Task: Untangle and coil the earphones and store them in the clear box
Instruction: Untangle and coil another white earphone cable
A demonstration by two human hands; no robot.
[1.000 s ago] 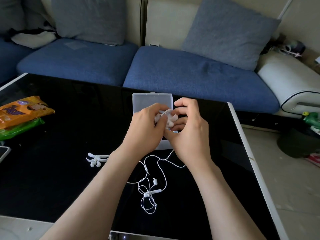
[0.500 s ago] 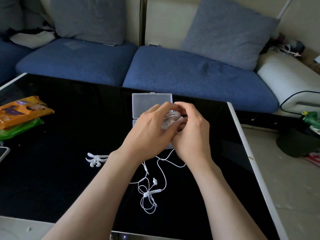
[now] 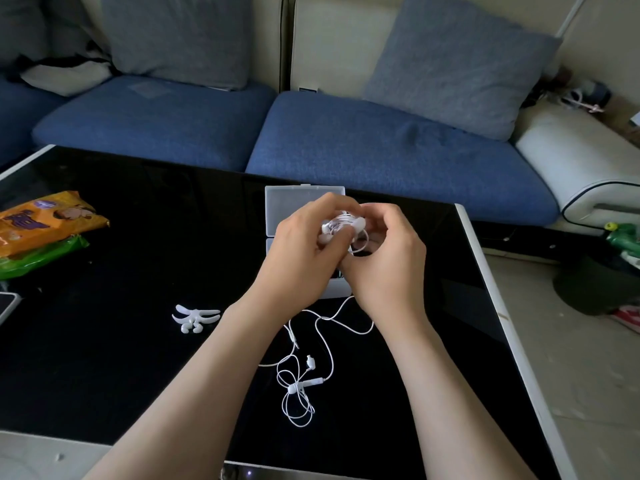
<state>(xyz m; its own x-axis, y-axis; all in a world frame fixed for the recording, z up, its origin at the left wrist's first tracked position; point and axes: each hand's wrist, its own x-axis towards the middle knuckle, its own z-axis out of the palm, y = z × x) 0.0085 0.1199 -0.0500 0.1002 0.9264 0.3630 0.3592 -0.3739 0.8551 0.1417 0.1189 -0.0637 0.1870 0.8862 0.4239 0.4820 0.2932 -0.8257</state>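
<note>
On the glossy black worktop (image 3: pixel 104 358) the clear box (image 3: pixel 294 202) lies open, lid flipped back. Just above it, the left hand (image 3: pixel 298 258) and right hand (image 3: pixel 384 268) both grip the white earphones (image 3: pixel 341 225), partly wound into a bundle. Their loose cable trails onto the worktop in tangled loops.

Black table (image 3: pixel 138 237) (earphones (image 3: pixel 293 388), clear box (image 3: pixel 291 206), snacks (image 3: pixel 45 216))

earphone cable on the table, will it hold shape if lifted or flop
Probably floppy: the earphone cable lies in slack, crossing loops on the table. Likely very light, being so thin. Loops may snag when lifted.
</note>
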